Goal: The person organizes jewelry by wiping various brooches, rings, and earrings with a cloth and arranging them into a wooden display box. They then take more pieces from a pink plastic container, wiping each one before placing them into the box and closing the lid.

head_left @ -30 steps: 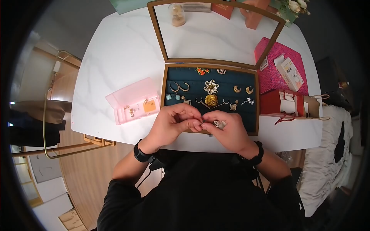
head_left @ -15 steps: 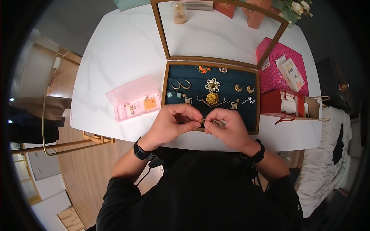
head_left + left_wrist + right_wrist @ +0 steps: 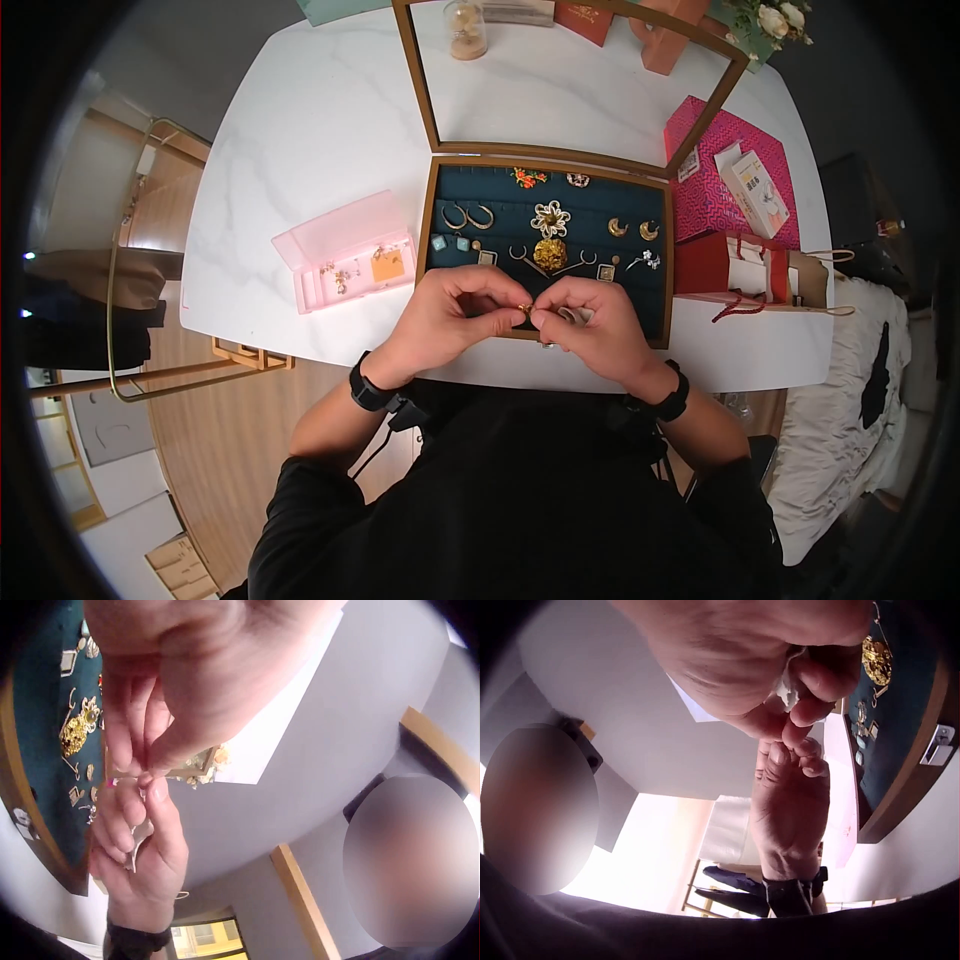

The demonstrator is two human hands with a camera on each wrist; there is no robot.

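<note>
Both hands meet over the front of a wooden jewellery box (image 3: 668, 310) lined in dark green. The thumb and fingertips of my left hand (image 3: 445, 318) pinch a tiny gold-coloured piece of jewellery (image 3: 525, 309), its exact kind too small to tell. From the other side, my right hand (image 3: 605, 328) pinches at the same piece, fingertips nearly against the left ones. A crumpled white cloth or tissue (image 3: 787, 691) is tucked in the curled right fingers. Behind the hands lie a yellow flower brooch (image 3: 550, 255), a pale flower brooch (image 3: 550, 217) and hoop earrings (image 3: 481, 217).
The box's glass lid (image 3: 421, 90) stands raised at the back. On the left sits an opened pink case (image 3: 312, 293) with small jewellery inside. A magenta box (image 3: 700, 130), a small white carton (image 3: 755, 190) and a red paper bag (image 3: 700, 267) are at the right.
The fingertips have drawn slightly apart, and the gold piece between them now shows. The right hand has shifted slightly right; the jewellery in the box stays put.
</note>
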